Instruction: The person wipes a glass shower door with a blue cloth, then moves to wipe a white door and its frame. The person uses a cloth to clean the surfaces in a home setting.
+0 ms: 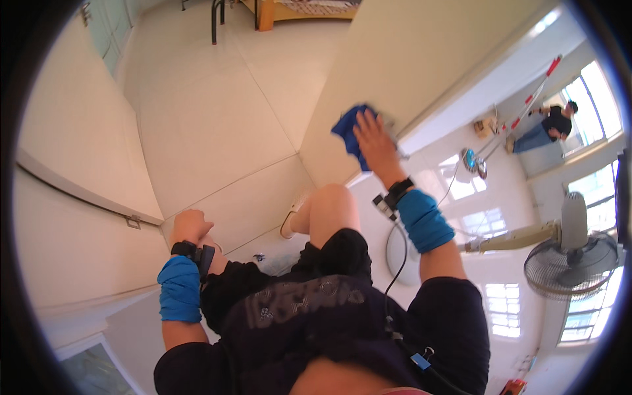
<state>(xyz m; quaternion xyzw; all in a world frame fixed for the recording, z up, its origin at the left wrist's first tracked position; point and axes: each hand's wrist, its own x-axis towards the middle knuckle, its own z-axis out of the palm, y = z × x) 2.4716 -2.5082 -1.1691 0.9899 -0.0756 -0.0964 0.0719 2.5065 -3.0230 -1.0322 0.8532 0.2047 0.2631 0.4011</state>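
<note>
My right hand (378, 148) is pressed to the cream door (395, 59) with a blue cloth (349, 131) under its palm and fingers. Part of the cloth sticks out to the left of the fingers. Just behind the hand, at the door's edge, a metal fitting is partly covered. My left hand (191, 226) is curled into a loose fist over my bent left leg, and nothing shows in it. Both forearms wear blue sleeves (424, 220) and black wrist straps; a cable runs from the right one.
Another cream door panel (85, 112) with a metal latch stands at left. Pale floor tiles (217, 118) lie ahead, with a wooden bed frame (303, 10) beyond. At right are a standing fan (573, 260), a round blue-and-silver item (469, 160), a red-and-white pole (533, 95) and another person (556, 125).
</note>
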